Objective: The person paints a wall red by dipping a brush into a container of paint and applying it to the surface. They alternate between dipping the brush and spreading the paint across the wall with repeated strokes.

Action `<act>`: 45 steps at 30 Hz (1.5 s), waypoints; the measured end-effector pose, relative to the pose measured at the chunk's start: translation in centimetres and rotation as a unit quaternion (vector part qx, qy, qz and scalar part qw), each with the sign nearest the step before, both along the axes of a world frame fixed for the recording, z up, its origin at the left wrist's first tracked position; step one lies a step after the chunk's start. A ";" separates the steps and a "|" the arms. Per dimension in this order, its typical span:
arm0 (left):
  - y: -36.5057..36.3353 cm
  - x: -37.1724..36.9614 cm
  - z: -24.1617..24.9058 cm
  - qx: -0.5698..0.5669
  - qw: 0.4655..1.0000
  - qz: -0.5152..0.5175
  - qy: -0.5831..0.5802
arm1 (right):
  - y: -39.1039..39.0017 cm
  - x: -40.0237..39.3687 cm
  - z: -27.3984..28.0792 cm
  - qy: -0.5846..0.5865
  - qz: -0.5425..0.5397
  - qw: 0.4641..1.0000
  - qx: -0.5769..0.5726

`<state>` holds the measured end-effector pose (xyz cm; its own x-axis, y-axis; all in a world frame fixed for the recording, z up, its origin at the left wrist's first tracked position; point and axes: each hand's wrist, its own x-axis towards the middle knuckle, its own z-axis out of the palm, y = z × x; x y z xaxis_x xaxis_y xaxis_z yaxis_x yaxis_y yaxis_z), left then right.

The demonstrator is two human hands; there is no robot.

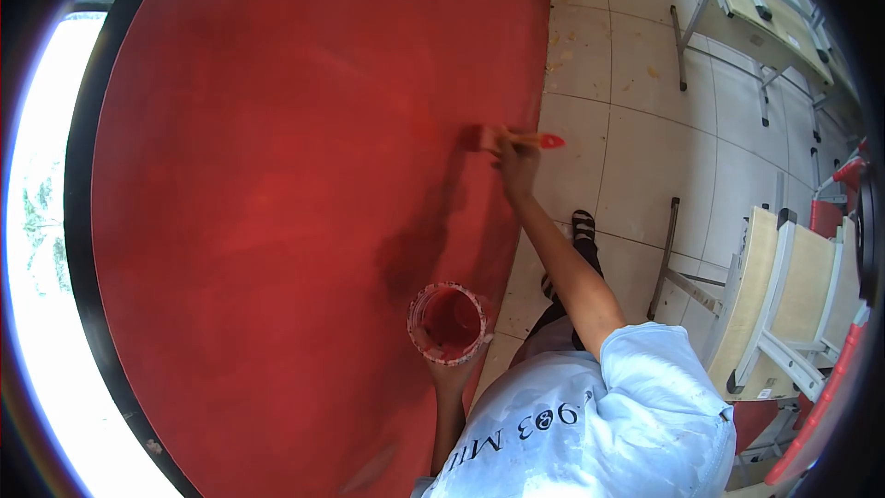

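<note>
A paintbrush (527,139) with a wooden, red-tipped handle is held in my right hand (518,166), whose fingers close round it near the bristles. The brush head meets the large red surface (277,175) near its right edge. Lower down, my left hand (452,374) holds a round tub (447,323) from beneath, and its fingers are mostly hidden by the tub. Red paint shows inside, and the rim is smeared with paint.
Tiled floor (645,157) with scattered flakes lies right of the red surface. Desks or chairs with metal legs (770,295) stand at the right. A bright window (41,222) is at the far left, behind a dark frame.
</note>
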<state>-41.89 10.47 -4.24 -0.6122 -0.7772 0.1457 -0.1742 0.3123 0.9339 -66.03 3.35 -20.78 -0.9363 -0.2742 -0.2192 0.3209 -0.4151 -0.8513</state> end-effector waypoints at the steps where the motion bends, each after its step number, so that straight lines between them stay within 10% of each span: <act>1: 0.2 -0.1 0.3 0.007 1.000 -0.004 0.004 | -1.0 0.2 2.7 0.031 0.012 0.999 -0.036; 5: 0.1 0.9 -0.8 0.022 0.999 -0.005 -0.026 | -1.9 0.2 17.2 0.076 0.027 0.985 -0.155; 15: 0.2 0.7 0.0 0.078 0.997 -0.001 -0.001 | -1.3 -2.0 0.8 -0.052 -0.041 0.997 0.030; 22: -0.3 1.5 -1.3 0.022 0.999 -0.022 -0.008 | -3.4 -3.5 17.1 0.056 -0.003 0.983 -0.177; 31: -0.5 2.1 -2.2 -0.008 0.999 0.015 -0.030 | -2.4 -2.9 1.0 -0.020 -0.053 0.998 -0.015; 40: -0.6 0.7 -1.4 0.045 0.998 -0.033 -0.027 | -1.5 -3.4 17.5 0.006 0.034 0.978 -0.207; 45: -0.2 0.5 -1.6 0.040 0.999 -0.013 -0.026 | -2.4 -1.6 5.4 -0.039 0.003 0.996 -0.081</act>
